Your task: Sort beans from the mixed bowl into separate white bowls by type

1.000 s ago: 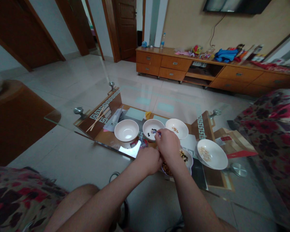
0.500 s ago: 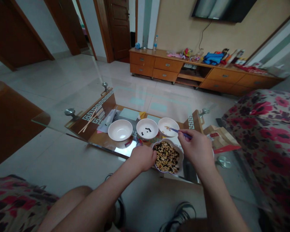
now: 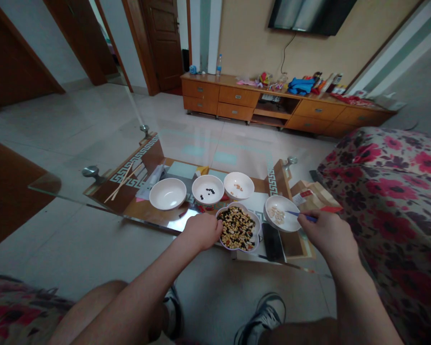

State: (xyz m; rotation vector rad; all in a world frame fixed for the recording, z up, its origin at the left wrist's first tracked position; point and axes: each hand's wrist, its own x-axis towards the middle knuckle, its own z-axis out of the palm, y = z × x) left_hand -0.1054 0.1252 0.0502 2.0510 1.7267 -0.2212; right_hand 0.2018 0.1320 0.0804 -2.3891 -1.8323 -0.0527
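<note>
My left hand is closed on the left rim of a flower-shaped bowl, which is full of mixed beans and grains. In my right hand is a pair of slim blue tweezers. Their tip reaches into the white bowl on the right, over some pale, flat pieces. Behind the flower-shaped bowl stands a white bowl with a few light tan beans. Left of it, another white bowl holds several black beans. The leftmost white bowl has nothing in it.
All the bowls stand on a glass table. Wooden chopsticks lie at its left, papers beside them. A dark phone-like slab and a brown paper bag are at the right. Beyond is a low cabinet.
My right hand has moved right with the tweezers, from the bowl of tan beans to the rightmost bowl. My left hand stays on the flower-shaped bowl. The view has shifted slightly right.
</note>
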